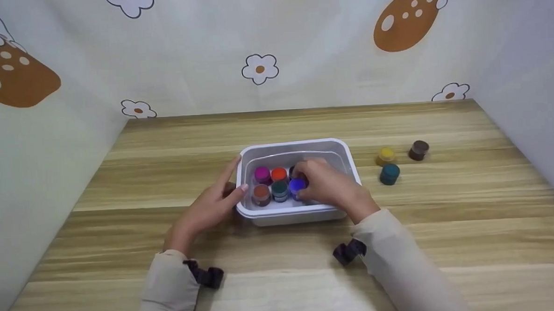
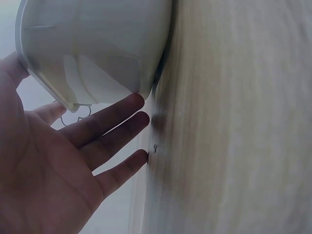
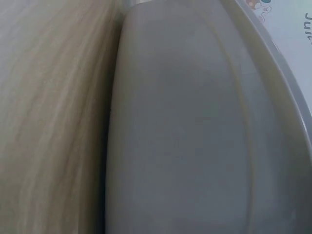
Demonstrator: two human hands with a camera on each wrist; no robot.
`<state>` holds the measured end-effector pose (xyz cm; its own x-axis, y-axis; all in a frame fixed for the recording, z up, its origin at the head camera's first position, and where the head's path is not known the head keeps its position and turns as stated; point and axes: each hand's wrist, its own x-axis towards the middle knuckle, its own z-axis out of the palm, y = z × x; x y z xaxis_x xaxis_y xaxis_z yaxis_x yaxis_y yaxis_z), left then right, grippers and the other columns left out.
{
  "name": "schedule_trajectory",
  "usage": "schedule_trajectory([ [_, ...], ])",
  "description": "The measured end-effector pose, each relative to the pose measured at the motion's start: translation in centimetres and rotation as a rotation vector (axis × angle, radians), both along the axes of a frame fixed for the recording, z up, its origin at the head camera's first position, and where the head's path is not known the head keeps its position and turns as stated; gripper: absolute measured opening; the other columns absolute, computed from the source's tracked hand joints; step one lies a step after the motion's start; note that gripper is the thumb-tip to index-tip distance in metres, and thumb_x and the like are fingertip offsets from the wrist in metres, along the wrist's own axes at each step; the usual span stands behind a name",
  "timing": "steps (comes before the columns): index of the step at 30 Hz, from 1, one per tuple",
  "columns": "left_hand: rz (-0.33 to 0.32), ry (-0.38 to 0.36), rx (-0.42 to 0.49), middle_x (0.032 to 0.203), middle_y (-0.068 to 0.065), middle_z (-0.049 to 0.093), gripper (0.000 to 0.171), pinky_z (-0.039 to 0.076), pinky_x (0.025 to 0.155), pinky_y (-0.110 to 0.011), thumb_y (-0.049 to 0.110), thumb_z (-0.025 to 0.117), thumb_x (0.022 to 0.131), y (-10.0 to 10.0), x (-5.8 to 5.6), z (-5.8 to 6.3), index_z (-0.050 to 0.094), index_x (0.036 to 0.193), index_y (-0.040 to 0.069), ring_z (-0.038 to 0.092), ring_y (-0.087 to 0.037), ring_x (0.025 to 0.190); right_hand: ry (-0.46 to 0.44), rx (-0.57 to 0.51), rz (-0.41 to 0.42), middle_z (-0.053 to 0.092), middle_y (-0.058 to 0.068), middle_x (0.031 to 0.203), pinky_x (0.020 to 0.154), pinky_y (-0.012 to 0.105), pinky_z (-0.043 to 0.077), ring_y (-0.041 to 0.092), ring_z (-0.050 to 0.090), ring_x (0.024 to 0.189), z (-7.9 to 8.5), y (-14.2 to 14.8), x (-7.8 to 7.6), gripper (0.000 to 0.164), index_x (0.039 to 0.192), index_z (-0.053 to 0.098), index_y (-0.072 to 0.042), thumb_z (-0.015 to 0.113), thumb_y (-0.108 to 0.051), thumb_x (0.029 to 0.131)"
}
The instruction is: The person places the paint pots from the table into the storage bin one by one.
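Observation:
A white plastic box (image 1: 303, 210) holds several small paint jars: a purple jar (image 1: 262, 175), an orange jar (image 1: 279, 174), a brown jar (image 1: 261, 194), a dark green jar (image 1: 279, 191) and a blue jar (image 1: 297, 186). Reaching inside over the front rim, my right hand (image 1: 327, 183) pinches the blue jar between thumb and fingers. A dark jar (image 1: 292, 172) behind it is partly covered by those fingers. My left hand (image 1: 209, 203) touches the box's left side, thumb at the rim; its fingers look straight and spread in the left wrist view. The right wrist view shows only the box's outer wall (image 3: 180, 122).
On the wooden table (image 1: 121, 218), right of the box, stand a yellow jar (image 1: 386, 156), a teal jar (image 1: 389, 174) and a dark brown jar (image 1: 418, 150). A patterned curtain (image 1: 197, 47) closes off the back and sides.

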<state>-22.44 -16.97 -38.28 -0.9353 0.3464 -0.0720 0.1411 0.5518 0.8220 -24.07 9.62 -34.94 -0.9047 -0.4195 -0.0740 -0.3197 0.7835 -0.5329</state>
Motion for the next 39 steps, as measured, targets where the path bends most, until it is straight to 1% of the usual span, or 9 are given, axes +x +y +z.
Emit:
schedule_trajectory([
  [7, 0.005, -0.002, -0.018, 0.15, -0.016, 0.045, 0.07, 0.033, 0.111, -0.059, 0.049, 0.051, 0.1, 0.0, 0.0, -0.1, 0.009, 0.156, 0.048, 0.05, -0.033, 0.13, 0.006, 0.003, -0.012, 0.065, 0.011, 0.112, 0.091, 0.037, 0.054, 0.022, 0.06, 0.098, -0.2, 0.0, 0.0, 0.033, 0.117, 0.068, -0.001, 0.076, -0.004, 0.085],
  [11, -0.009, 0.012, 0.008, 0.141, -0.018, 0.053, 0.071, 0.037, 0.109, -0.056, 0.047, 0.052, 0.101, 0.0, 0.1, -0.2, 0.011, 0.158, 0.043, 0.054, -0.031, 0.124, 0.044, -0.001, 0.002, 0.066, 0.012, 0.109, 0.091, 0.038, 0.054, 0.023, 0.06, 0.097, -0.4, 0.2, 0.0, 0.031, 0.113, 0.068, 0.001, 0.077, -0.003, 0.083],
  [14, -0.011, 0.005, 0.028, 0.136, -0.018, 0.057, 0.072, 0.039, 0.108, -0.054, 0.046, 0.053, 0.1, 0.0, 0.1, -0.3, 0.011, 0.158, 0.043, 0.057, -0.03, 0.12, 0.056, -0.007, 0.011, 0.067, 0.012, 0.106, 0.09, 0.039, 0.053, 0.023, 0.06, 0.095, -0.5, 0.3, 0.0, 0.031, 0.111, 0.068, 0.001, 0.078, -0.004, 0.082],
  [15, -0.008, 0.001, 0.023, 0.137, -0.017, 0.056, 0.072, 0.039, 0.108, -0.055, 0.047, 0.053, 0.1, 0.0, 0.1, -0.3, 0.011, 0.158, 0.044, 0.056, -0.029, 0.121, 0.052, -0.01, 0.011, 0.066, 0.011, 0.106, 0.09, 0.038, 0.053, 0.023, 0.059, 0.095, -0.5, 0.4, 0.0, 0.031, 0.111, 0.068, 0.0, 0.079, -0.005, 0.082],
  [19, 0.002, -0.008, 0.005, 0.143, -0.016, 0.051, 0.071, 0.037, 0.11, -0.056, 0.049, 0.053, 0.1, 0.0, 0.1, -0.1, 0.01, 0.156, 0.048, 0.054, -0.03, 0.124, 0.051, -0.02, 0.011, 0.066, 0.01, 0.103, 0.087, 0.038, 0.053, 0.022, 0.06, 0.093, -0.1, 0.8, 0.1, 0.031, 0.11, 0.068, -0.001, 0.08, -0.008, 0.083],
  [24, 0.002, -0.001, -0.004, 0.145, -0.016, 0.05, 0.071, 0.036, 0.11, -0.057, 0.048, 0.052, 0.1, -0.2, 0.2, 0.1, 0.009, 0.156, 0.048, 0.053, -0.031, 0.125, 0.075, -0.059, 0.008, 0.067, 0.011, 0.102, 0.085, 0.038, 0.053, 0.024, 0.06, 0.092, 1.1, 1.8, 0.3, 0.03, 0.114, 0.068, 0.0, 0.075, -0.008, 0.086],
  [30, 0.006, -0.013, 0.005, 0.142, -0.018, 0.052, 0.07, 0.036, 0.109, -0.057, 0.048, 0.052, 0.101, -0.1, 0.2, 0.1, 0.009, 0.156, 0.048, 0.053, -0.032, 0.125, 0.117, -0.166, -0.004, 0.066, 0.018, 0.114, 0.088, 0.042, 0.055, 0.028, 0.065, 0.101, 2.6, 4.3, 0.6, 0.03, 0.117, 0.065, 0.002, 0.071, -0.01, 0.091],
  [37, 0.0, -0.006, 0.022, 0.143, -0.016, 0.051, 0.07, 0.035, 0.11, -0.057, 0.048, 0.052, 0.1, 0.0, 0.1, 0.0, 0.01, 0.156, 0.048, 0.053, -0.031, 0.125, 0.212, -0.292, -0.126, 0.065, 0.019, 0.111, 0.088, 0.044, 0.055, 0.03, 0.067, 0.1, 3.4, 8.8, 1.0, 0.025, 0.114, 0.065, 0.004, 0.068, -0.006, 0.092],
  [39, -0.008, 0.016, 0.012, 0.14, -0.018, 0.055, 0.071, 0.038, 0.108, -0.056, 0.048, 0.052, 0.1, -0.1, 0.1, 0.0, 0.011, 0.158, 0.044, 0.056, -0.03, 0.122, 0.23, -0.309, -0.166, 0.066, 0.018, 0.11, 0.087, 0.042, 0.056, 0.03, 0.067, 0.099, 3.5, 10.1, 1.0, 0.024, 0.113, 0.065, 0.004, 0.067, -0.007, 0.092],
])
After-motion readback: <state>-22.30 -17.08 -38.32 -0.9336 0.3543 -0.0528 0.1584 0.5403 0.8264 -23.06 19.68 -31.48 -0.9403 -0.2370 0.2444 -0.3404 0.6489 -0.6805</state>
